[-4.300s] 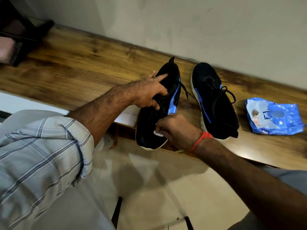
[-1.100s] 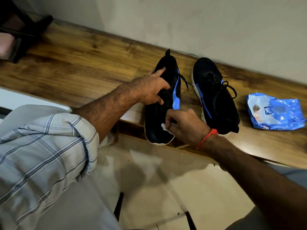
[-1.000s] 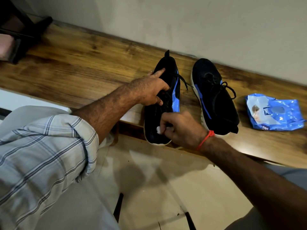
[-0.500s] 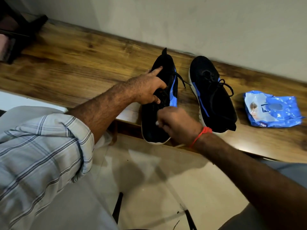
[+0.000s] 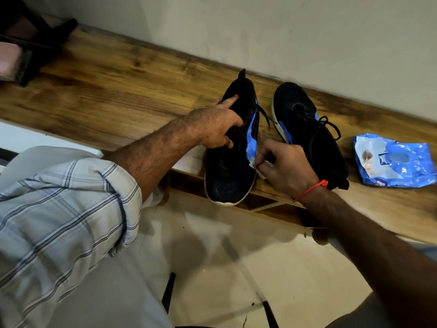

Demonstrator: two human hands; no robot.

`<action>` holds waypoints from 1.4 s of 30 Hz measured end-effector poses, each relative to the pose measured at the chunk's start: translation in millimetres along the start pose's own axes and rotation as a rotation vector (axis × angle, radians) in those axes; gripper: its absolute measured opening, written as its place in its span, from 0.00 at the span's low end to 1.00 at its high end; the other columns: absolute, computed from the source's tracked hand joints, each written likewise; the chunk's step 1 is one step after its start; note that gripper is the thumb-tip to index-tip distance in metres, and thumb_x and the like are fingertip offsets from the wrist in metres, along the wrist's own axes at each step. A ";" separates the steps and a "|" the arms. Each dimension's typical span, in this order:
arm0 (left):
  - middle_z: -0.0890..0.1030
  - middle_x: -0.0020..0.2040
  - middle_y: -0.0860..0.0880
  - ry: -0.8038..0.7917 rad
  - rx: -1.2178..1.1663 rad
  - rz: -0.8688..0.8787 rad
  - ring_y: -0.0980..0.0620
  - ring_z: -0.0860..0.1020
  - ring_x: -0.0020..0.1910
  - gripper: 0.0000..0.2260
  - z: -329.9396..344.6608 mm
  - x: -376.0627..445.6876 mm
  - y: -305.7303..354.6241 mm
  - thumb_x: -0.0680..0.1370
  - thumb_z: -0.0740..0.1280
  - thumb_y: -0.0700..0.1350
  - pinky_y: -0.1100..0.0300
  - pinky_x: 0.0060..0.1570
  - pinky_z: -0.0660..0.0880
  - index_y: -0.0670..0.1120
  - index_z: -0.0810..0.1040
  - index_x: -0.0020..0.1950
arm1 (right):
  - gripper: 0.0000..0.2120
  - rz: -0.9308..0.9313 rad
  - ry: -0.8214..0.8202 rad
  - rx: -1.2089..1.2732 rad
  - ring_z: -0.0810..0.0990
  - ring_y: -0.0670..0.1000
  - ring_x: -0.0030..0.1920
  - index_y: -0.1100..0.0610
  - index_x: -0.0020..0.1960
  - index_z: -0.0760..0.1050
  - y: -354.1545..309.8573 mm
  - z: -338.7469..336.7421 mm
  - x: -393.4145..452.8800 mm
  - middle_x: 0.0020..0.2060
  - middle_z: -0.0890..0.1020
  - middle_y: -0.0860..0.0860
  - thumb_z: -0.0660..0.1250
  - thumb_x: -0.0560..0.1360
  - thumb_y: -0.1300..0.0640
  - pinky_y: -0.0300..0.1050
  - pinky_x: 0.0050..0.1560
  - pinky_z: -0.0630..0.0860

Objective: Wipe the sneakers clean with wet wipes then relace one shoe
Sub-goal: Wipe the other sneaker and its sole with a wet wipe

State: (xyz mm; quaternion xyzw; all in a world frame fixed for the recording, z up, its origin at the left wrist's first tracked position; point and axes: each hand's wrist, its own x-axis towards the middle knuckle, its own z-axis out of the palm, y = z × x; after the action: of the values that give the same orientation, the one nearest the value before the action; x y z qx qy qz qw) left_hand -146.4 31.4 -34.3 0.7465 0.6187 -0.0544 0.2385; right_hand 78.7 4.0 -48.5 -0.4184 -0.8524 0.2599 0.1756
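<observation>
1. Pinching a white wet wipe point(image 5: 256, 167), my right hand point(image 5: 285, 170) presses it against the blue side stripe of the left sneaker point(image 5: 233, 147); half a second ago it worked nearer the toe.
2. Gripping that sneaker's laced middle, my left hand point(image 5: 216, 127) keeps its forefinger stretched toward the heel.
3. Toe overhanging the wooden bench point(image 5: 106, 95), this sneaker lies beside the right sneaker point(image 5: 307, 136).
4. Farther right, I see the blue wipes pack point(image 5: 395, 160).

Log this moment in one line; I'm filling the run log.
left hand: steadies near black-and-blue sneaker | right hand: rubs white wet wipe on its side | relacing: not begun
</observation>
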 end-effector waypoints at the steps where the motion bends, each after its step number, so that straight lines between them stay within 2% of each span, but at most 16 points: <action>1: 0.41 0.83 0.44 0.001 0.002 0.004 0.36 0.53 0.81 0.19 0.1 0.2 -0.4 0.75 0.76 0.50 0.44 0.75 0.64 0.54 0.77 0.64 | 0.07 0.000 0.010 0.030 0.80 0.43 0.40 0.54 0.40 0.78 -2.9 0.8 -1.8 0.37 0.82 0.45 0.74 0.72 0.62 0.37 0.43 0.76; 4: 0.42 0.83 0.44 0.012 0.007 0.014 0.36 0.54 0.80 0.19 1.0 1.0 -1.5 0.75 0.76 0.50 0.44 0.74 0.64 0.54 0.77 0.64 | 0.06 -0.023 -0.021 0.038 0.79 0.43 0.37 0.53 0.40 0.79 -11.3 5.2 -4.8 0.36 0.82 0.46 0.75 0.73 0.58 0.36 0.40 0.75; 6: 0.43 0.83 0.44 0.023 0.014 0.012 0.36 0.54 0.80 0.18 1.4 0.7 -0.8 0.75 0.76 0.50 0.45 0.74 0.64 0.54 0.77 0.63 | 0.07 -0.011 -0.114 0.028 0.77 0.42 0.35 0.52 0.38 0.78 -18.8 8.9 -6.4 0.33 0.80 0.44 0.75 0.71 0.58 0.37 0.38 0.73; 9: 0.43 0.83 0.43 0.038 0.024 0.014 0.38 0.55 0.81 0.18 2.1 0.0 0.7 0.74 0.77 0.50 0.47 0.75 0.64 0.53 0.78 0.62 | 0.09 -0.013 -0.292 0.049 0.75 0.34 0.33 0.50 0.37 0.77 -39.3 17.6 -14.5 0.26 0.75 0.38 0.75 0.70 0.61 0.28 0.35 0.67; 12: 0.44 0.84 0.44 0.045 0.025 0.037 0.40 0.56 0.81 0.18 3.2 0.3 2.6 0.74 0.77 0.49 0.49 0.73 0.66 0.52 0.78 0.62 | 0.10 -0.028 -0.295 0.133 0.76 0.34 0.34 0.49 0.37 0.76 -51.5 22.3 -21.2 0.27 0.76 0.34 0.75 0.71 0.59 0.25 0.35 0.67; 14: 0.43 0.84 0.45 0.041 0.014 0.041 0.40 0.57 0.80 0.18 2.9 -0.2 2.2 0.74 0.77 0.48 0.50 0.72 0.66 0.51 0.78 0.62 | 0.09 -0.051 -0.295 0.212 0.78 0.37 0.34 0.49 0.37 0.76 -55.7 22.8 -24.0 0.27 0.77 0.37 0.75 0.71 0.58 0.26 0.36 0.68; 18: 0.43 0.84 0.44 0.040 -0.006 0.051 0.40 0.58 0.80 0.16 1.1 -1.3 1.3 0.74 0.77 0.48 0.50 0.72 0.68 0.50 0.78 0.60 | 0.08 -0.193 -0.338 0.161 0.75 0.32 0.34 0.54 0.38 0.78 -62.9 24.4 -28.7 0.30 0.75 0.39 0.76 0.69 0.63 0.22 0.37 0.65; 21: 0.43 0.83 0.43 0.040 -0.032 0.048 0.40 0.57 0.80 0.15 1.7 -1.6 -0.6 0.75 0.76 0.47 0.51 0.73 0.67 0.50 0.78 0.59 | 0.08 -0.139 -0.252 0.081 0.73 0.40 0.35 0.55 0.37 0.78 -39.5 17.9 -14.8 0.31 0.78 0.43 0.77 0.68 0.62 0.25 0.36 0.66; 24: 0.41 0.83 0.43 0.030 -0.055 0.061 0.39 0.53 0.81 0.16 3.5 -1.5 -2.3 0.75 0.76 0.47 0.47 0.75 0.65 0.51 0.78 0.62 | 0.07 -0.009 -0.123 0.010 0.76 0.44 0.37 0.55 0.38 0.78 -14.4 7.4 -0.6 0.34 0.80 0.46 0.74 0.69 0.64 0.37 0.39 0.72; 27: 0.43 0.83 0.43 0.030 -0.079 0.060 0.39 0.50 0.82 0.12 3.2 -3.1 -2.8 0.76 0.75 0.48 0.44 0.75 0.64 0.56 0.75 0.54 | 0.08 0.050 -0.056 -0.043 0.78 0.47 0.40 0.52 0.39 0.77 -10.2 7.5 4.1 0.37 0.81 0.47 0.71 0.70 0.65 0.45 0.42 0.75; 30: 0.53 0.83 0.40 0.036 -0.054 0.106 0.41 0.44 0.82 0.16 4.8 -1.1 -7.6 0.75 0.75 0.50 0.42 0.79 0.53 0.62 0.68 0.48 | 0.07 0.129 0.029 0.033 0.79 0.46 0.42 0.52 0.40 0.77 -5.5 5.2 7.8 0.38 0.81 0.46 0.71 0.72 0.64 0.44 0.45 0.76; 33: 0.70 0.76 0.45 0.100 0.020 0.172 0.42 0.45 0.82 0.13 7.1 0.7 -12.3 0.75 0.75 0.53 0.43 0.79 0.37 0.59 0.76 0.57 | 0.08 0.277 0.028 0.168 0.81 0.43 0.43 0.51 0.40 0.78 -1.2 -1.6 9.0 0.39 0.83 0.45 0.72 0.73 0.62 0.43 0.48 0.78; 35: 0.70 0.72 0.47 0.204 0.095 0.164 0.40 0.53 0.79 0.21 7.0 0.6 -13.5 0.72 0.75 0.57 0.43 0.77 0.43 0.59 0.78 0.64 | 0.10 0.315 -0.038 0.216 0.79 0.40 0.38 0.49 0.38 0.77 -2.5 -2.0 7.2 0.38 0.83 0.45 0.73 0.73 0.62 0.40 0.43 0.76; 37: 0.67 0.68 0.49 0.258 0.132 0.135 0.39 0.60 0.71 0.23 -1.2 -3.8 -10.7 0.70 0.75 0.61 0.43 0.72 0.53 0.66 0.76 0.65 | 0.10 0.326 -0.124 0.243 0.77 0.40 0.32 0.49 0.37 0.77 -6.7 -0.9 5.6 0.36 0.81 0.45 0.74 0.72 0.61 0.39 0.38 0.74; 39: 0.70 0.65 0.53 0.207 0.127 0.128 0.40 0.63 0.65 0.23 -7.1 -3.2 -14.2 0.70 0.75 0.61 0.44 0.66 0.59 0.69 0.73 0.63 | 0.08 0.349 -0.206 0.282 0.77 0.43 0.30 0.50 0.39 0.78 -10.8 -2.1 4.3 0.37 0.81 0.46 0.73 0.73 0.61 0.42 0.34 0.75; 42: 0.74 0.63 0.58 0.123 0.081 0.134 0.48 0.62 0.61 0.20 -15.7 -7.1 -19.1 0.72 0.75 0.57 0.49 0.61 0.58 0.66 0.74 0.62 | 0.03 0.419 -0.279 0.351 0.78 0.46 0.28 0.55 0.47 0.80 -14.2 -6.7 2.4 0.40 0.81 0.49 0.71 0.76 0.63 0.41 0.28 0.75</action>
State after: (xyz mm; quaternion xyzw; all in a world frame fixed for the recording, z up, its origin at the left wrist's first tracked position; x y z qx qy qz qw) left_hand -169.5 34.0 -23.2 0.7971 0.5782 -0.0174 0.1730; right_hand 71.9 0.6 -34.5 -0.5087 -0.7055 0.4886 0.0689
